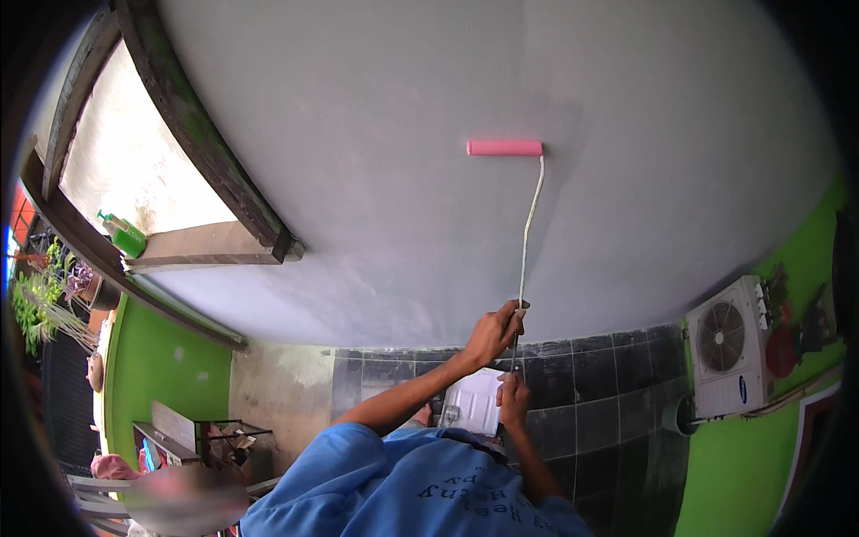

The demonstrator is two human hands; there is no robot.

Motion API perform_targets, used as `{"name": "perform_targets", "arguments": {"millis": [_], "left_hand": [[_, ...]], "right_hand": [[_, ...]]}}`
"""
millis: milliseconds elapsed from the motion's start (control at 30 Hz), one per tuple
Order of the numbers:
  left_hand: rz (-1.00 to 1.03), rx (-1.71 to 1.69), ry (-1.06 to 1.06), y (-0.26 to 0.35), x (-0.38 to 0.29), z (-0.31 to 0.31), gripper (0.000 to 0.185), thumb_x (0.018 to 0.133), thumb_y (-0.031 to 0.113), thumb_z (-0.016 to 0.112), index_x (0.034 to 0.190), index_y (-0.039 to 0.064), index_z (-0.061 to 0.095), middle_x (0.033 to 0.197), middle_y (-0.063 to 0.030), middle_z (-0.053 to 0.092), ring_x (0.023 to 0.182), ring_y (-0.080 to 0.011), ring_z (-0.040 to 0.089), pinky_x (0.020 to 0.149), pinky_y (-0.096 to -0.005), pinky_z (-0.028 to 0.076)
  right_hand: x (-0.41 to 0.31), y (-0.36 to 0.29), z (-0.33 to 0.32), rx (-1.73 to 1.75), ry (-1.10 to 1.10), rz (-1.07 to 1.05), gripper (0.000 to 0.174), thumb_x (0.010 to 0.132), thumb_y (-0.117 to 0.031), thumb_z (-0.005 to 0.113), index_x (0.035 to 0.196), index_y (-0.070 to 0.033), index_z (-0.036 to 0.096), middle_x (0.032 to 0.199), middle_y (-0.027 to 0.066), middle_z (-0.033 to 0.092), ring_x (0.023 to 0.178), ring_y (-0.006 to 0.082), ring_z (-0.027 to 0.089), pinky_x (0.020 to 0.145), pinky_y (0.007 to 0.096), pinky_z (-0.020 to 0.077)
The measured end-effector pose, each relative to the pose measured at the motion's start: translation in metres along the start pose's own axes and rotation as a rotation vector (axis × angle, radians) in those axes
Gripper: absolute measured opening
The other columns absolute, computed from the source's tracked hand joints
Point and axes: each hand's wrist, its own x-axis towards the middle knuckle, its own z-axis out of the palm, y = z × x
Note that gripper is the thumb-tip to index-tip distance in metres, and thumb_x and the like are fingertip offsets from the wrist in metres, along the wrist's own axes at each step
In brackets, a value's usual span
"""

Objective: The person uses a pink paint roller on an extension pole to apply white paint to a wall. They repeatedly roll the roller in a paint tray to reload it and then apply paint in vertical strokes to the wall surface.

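Note:
A paint roller with a pink sleeve (504,148) lies level against the grey wall (376,168). From its right end a long white-coated metal rod (528,231) runs down to a dark, thin handle (515,359). My left hand (498,333) grips the upper part, where the rod meets the handle. Lower down, nearer my body, my right hand (513,401) is closed around the handle's end. Beneath my hands, a white ribbed paint tray (478,401) sits on the floor, partly hidden by my shirt and right hand. Darker grey patches show on the wall around the roller.
Dark tiles (594,382) cover the floor. An air-conditioner outdoor unit (728,346) hangs on the green wall at right. Wooden beams (201,127) frame an opening at left, with a green bottle (125,236) on the ledge. A cluttered rack (231,436) and chair (100,500) stand lower left.

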Motion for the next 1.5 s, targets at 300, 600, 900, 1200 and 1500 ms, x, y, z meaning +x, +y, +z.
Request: {"name": "perform_targets", "arguments": {"millis": [300, 600, 900, 1200, 1500], "left_hand": [[-0.111, 0.028, -0.062, -0.070, -0.037, 0.035, 0.028, 0.107, 0.022, 0.049, 0.120, -0.002, 0.055, 0.073, -0.0153, 0.068, 0.063, -0.0270, 0.071, 0.062, -0.0399, 0.054], [-0.190, 0.001, -0.101, -0.091, -0.051, 0.048, 0.029, 0.108, 0.028, 0.046, 0.103, 0.000, 0.051, 0.077, -0.0148, 0.072, 0.071, -0.0279, 0.074, 0.069, -0.0403, 0.057], [-0.120, 0.036, -0.074, -0.077, -0.038, 0.032, 0.028, 0.108, 0.024, 0.046, 0.112, -0.003, 0.053, 0.073, -0.0149, 0.069, 0.067, -0.0273, 0.072, 0.066, -0.0391, 0.056], [-0.280, -0.098, -0.128, -0.152, -0.085, 0.075, 0.023, 0.107, 0.022, 0.045, 0.104, -0.001, 0.049, 0.070, -0.0168, 0.069, 0.061, -0.0294, 0.071, 0.058, -0.0395, 0.054], [-0.429, -0.186, -0.155, -0.205, -0.107, 0.101, 0.028, 0.107, 0.023, 0.044, 0.100, -0.004, 0.050, 0.070, -0.0177, 0.068, 0.059, -0.0273, 0.070, 0.059, -0.0390, 0.054]], "right_hand": [[-0.049, 0.043, -0.025, -0.186, -0.018, 0.144, 0.035, 0.107, -0.032, 0.048, 0.093, -0.003, 0.062, 0.056, 0.0002, 0.049, 0.047, 0.0080, 0.047, 0.045, 0.0274, 0.0359], [-0.075, 0.073, -0.035, -0.082, -0.052, 0.187, 0.034, 0.108, -0.030, 0.045, 0.094, -0.004, 0.061, 0.055, -0.0009, 0.047, 0.046, 0.0078, 0.044, 0.046, 0.0273, 0.0345], [-0.046, 0.047, -0.019, -0.058, -0.047, 0.197, 0.032, 0.108, -0.030, 0.047, 0.094, -0.004, 0.060, 0.058, -0.0003, 0.046, 0.050, 0.0074, 0.044, 0.048, 0.0261, 0.0357], [-0.116, 0.098, -0.038, -0.136, -0.033, 0.342, 0.031, 0.107, -0.027, 0.047, 0.093, -0.004, 0.061, 0.061, 0.0027, 0.055, 0.050, 0.0103, 0.051, 0.052, 0.0284, 0.0446], [-0.145, 0.100, -0.037, -0.413, 0.039, 0.502, 0.040, 0.105, -0.036, 0.049, 0.091, -0.004, 0.068, 0.069, 0.0074, 0.065, 0.060, 0.0187, 0.064, 0.059, 0.0367, 0.0487]]}}
